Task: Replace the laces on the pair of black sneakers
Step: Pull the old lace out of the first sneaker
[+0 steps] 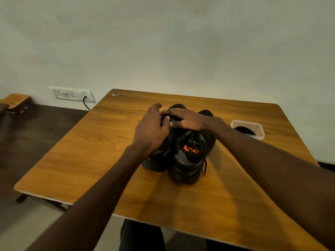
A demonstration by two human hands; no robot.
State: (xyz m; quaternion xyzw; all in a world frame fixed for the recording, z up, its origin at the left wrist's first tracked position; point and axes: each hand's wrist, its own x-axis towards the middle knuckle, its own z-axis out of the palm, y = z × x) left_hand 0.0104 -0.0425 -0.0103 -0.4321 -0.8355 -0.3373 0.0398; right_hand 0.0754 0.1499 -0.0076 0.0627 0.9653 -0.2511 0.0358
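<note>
Head view, and both hands are down on the pair of black sneakers [181, 153] in the middle of the worktop [90, 160]. Left hand [152, 129] cups the outer side of the left sneaker [159, 158], fingers curled over its top; right hand [184, 119] reaches across, fingers laid on the same shoe's lacing area. Whether either grip actually pinches a lace I cannot tell, the fingertips hide it. Just below the right grip sits the right sneaker [188, 160], orange lining showing, its black lace [204, 164] trailing loose down the near side. Beyond and to the right of that grip: a clear plastic container [259, 129] with something dark inside. My read: unlacing the left shoe has begun. Best steady the shoe with the left grip, loosen from the top eyelets down, and pull gently so nothing snags.
</note>
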